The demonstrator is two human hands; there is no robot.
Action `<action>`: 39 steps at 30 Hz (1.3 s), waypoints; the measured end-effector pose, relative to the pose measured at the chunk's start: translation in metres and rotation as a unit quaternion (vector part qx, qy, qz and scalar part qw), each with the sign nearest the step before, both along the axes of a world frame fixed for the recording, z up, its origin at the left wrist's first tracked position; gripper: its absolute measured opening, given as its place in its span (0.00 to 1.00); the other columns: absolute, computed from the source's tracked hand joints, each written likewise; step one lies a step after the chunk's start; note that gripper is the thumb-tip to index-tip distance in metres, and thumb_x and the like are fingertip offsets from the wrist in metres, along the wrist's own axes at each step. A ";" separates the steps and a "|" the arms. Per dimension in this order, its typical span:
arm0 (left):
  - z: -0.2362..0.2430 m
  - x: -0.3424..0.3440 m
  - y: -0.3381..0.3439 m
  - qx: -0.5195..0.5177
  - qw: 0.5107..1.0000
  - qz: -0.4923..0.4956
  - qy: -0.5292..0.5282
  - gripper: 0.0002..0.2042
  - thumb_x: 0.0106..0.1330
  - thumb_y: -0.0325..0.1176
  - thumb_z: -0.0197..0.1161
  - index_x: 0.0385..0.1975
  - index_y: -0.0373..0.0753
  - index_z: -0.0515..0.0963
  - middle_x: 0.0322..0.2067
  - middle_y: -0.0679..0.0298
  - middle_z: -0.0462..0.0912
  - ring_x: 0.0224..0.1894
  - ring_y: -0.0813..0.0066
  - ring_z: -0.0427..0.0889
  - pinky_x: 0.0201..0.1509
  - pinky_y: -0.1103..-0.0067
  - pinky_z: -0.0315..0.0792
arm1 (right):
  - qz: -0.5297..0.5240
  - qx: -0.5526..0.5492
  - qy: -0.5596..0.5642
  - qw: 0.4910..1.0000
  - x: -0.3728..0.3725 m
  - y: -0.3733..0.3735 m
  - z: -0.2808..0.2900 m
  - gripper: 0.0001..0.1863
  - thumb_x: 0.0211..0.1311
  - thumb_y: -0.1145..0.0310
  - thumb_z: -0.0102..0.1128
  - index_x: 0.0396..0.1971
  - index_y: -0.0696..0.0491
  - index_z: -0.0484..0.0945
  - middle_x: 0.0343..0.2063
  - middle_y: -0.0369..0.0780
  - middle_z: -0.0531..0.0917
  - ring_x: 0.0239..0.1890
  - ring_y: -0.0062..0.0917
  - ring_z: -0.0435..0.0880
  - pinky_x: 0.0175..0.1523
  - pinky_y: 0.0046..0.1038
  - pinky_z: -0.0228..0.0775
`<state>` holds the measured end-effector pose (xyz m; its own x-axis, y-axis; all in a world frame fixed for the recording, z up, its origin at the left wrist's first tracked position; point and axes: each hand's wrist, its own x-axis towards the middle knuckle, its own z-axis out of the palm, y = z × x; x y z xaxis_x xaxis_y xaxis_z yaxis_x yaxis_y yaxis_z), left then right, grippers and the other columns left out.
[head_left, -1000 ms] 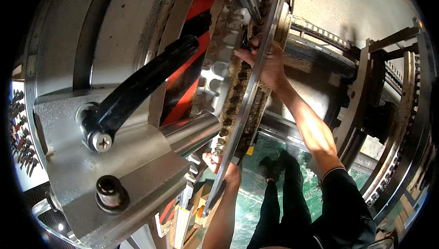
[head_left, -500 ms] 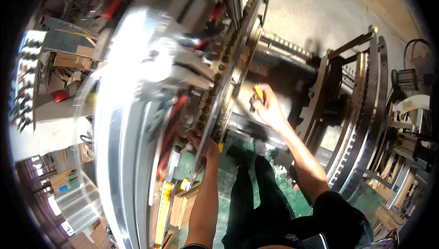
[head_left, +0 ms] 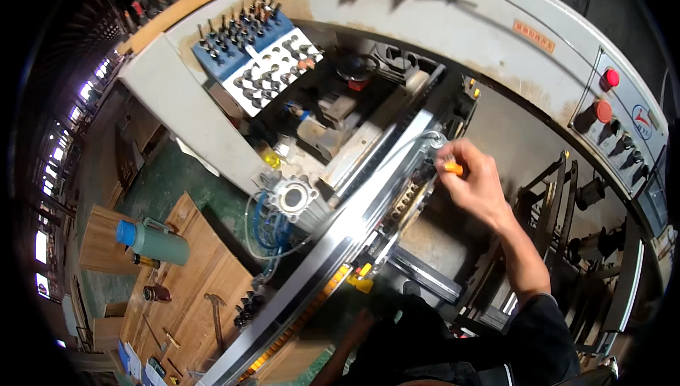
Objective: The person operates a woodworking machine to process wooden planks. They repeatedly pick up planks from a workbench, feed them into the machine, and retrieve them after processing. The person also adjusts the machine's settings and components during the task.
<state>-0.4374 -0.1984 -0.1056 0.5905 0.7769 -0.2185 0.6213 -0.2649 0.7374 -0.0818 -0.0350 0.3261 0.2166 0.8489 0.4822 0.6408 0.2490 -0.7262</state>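
Note:
My right hand is raised beside the long metal rail of a machine. Its fingers are closed on a small yellow-orange piece, whose other end is hidden in the grip. Just past the fingertips are a clear hose and small metal parts on the rail. My left hand hangs low in shadow beside my leg, blurred, so its fingers cannot be read. Nearest to it, a yellow clamp-like part sits at the rail's lower side.
The machine's white housing arches across the far side, with red buttons at right. Router bits stand in a blue-and-white rack. At left, a wooden table bears a green flask, a jar and a hammer.
My view has swung up and left, bringing the housing and table into sight. My right hand has moved up to the rail with the yellow-orange piece. My left hand has left the rail and dropped.

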 end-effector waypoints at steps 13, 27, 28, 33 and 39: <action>-0.073 -0.144 -0.107 -0.054 0.922 0.223 0.311 0.14 0.58 0.41 0.58 0.25 0.34 0.74 0.30 0.50 0.77 0.32 0.55 0.77 0.33 0.65 0.71 | -0.037 0.104 -0.013 0.994 -0.050 0.348 0.097 0.13 0.48 0.64 0.61 0.29 0.58 0.78 0.27 0.52 0.81 0.34 0.45 0.80 0.39 0.39 0.70; -0.082 -0.051 -0.094 -0.083 0.892 0.322 0.305 0.13 0.58 0.40 0.57 0.26 0.34 0.75 0.30 0.50 0.77 0.32 0.55 0.77 0.33 0.64 0.71 | -0.007 0.156 -0.209 0.965 -0.059 0.418 0.089 0.10 0.52 0.64 0.60 0.30 0.55 0.79 0.23 0.49 0.81 0.29 0.43 0.81 0.35 0.40 0.71; -0.083 -0.049 -0.094 -0.081 0.894 0.320 0.303 0.13 0.58 0.40 0.57 0.26 0.34 0.75 0.30 0.50 0.77 0.32 0.55 0.77 0.33 0.64 0.71 | -0.007 0.159 -0.227 0.961 -0.057 0.433 0.080 0.10 0.51 0.63 0.61 0.29 0.54 0.79 0.22 0.49 0.80 0.28 0.43 0.81 0.34 0.41 0.70; -0.082 -0.052 -0.099 -0.066 0.891 0.331 0.302 0.13 0.57 0.40 0.57 0.26 0.35 0.75 0.29 0.50 0.77 0.32 0.55 0.77 0.33 0.64 0.71 | 0.015 0.093 -0.094 0.991 -0.058 0.407 0.078 0.22 0.54 0.56 0.61 0.35 0.63 0.73 0.26 0.49 0.81 0.32 0.36 0.81 0.39 0.34 0.70; -0.086 -0.048 -0.095 -0.062 0.890 0.341 0.296 0.13 0.57 0.40 0.57 0.26 0.35 0.75 0.29 0.50 0.76 0.32 0.55 0.77 0.33 0.64 0.70 | 0.110 0.051 -0.024 0.992 -0.047 0.386 0.097 0.22 0.56 0.56 0.58 0.36 0.63 0.76 0.28 0.48 0.80 0.33 0.31 0.79 0.41 0.32 0.69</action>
